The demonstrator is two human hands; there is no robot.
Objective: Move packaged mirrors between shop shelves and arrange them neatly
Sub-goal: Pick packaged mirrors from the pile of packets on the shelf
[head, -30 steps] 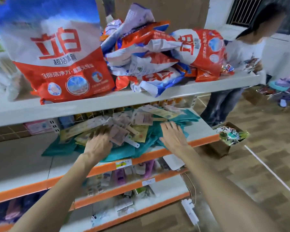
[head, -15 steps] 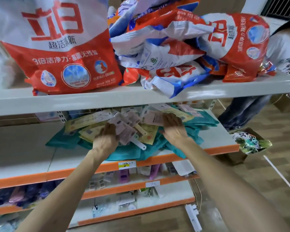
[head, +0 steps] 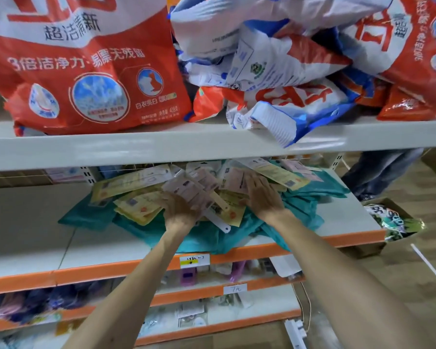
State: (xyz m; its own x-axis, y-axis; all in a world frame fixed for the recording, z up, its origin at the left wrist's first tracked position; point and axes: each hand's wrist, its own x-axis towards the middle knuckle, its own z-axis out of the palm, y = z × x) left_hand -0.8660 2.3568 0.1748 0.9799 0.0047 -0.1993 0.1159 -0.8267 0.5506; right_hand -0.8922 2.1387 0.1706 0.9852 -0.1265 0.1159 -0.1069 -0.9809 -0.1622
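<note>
A loose pile of flat packaged mirrors, pink and yellow cards in clear sleeves, lies on a teal cloth on the orange-edged middle shelf. My left hand rests on the left part of the pile, fingers bent over the pink packs. My right hand lies on the right part, fingers stretched out flat on the packs. Whether either hand grips a pack is hidden by the hands themselves. The back of the pile disappears under the shelf above.
The grey upper shelf carries large red and white detergent bags that overhang its edge. Lower shelves hold small packaged goods. A cardboard box stands on the floor at right, beside another person's legs.
Both hands have slid further back into the pile, the right one off the teal cloth onto the packs. My head has come closer to the shelf.
</note>
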